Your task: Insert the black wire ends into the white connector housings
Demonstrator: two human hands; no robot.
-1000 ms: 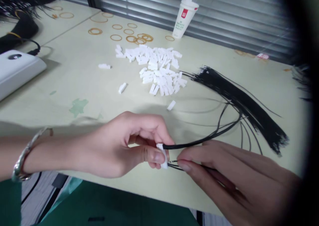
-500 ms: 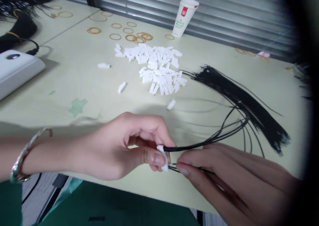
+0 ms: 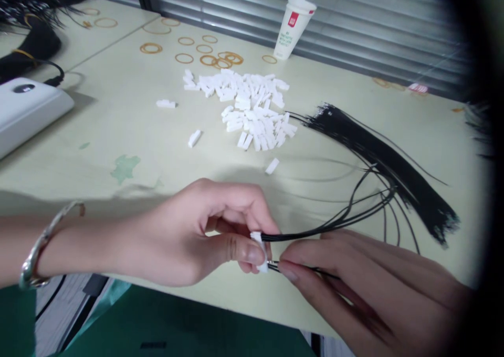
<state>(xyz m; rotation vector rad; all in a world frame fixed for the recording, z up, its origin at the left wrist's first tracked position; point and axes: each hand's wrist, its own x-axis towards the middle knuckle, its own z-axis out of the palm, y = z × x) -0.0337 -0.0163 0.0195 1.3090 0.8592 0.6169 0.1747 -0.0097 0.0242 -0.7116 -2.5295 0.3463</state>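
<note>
My left hand pinches a small white plastic connector housing between thumb and fingers, just above the table's front edge. Several black wires run out of the housing's upper end and curve off to the right. At its lower end, my right hand holds a thin black wire between thumb and forefinger. The wire's metal tip is close against the housing; whether it is inside, I cannot tell. My fingers cover much of the housing.
Behind the hands lies a pile of white connector housings. A bundle of black wires rests on the right. Rubber bands and a paper cup are at the back. At left stands a white device with a cable.
My right hand's fingertips have moved slightly left, bringing the wire tip closer to the housing. The left hand keeps its hold, and the whole view has shifted a little.
</note>
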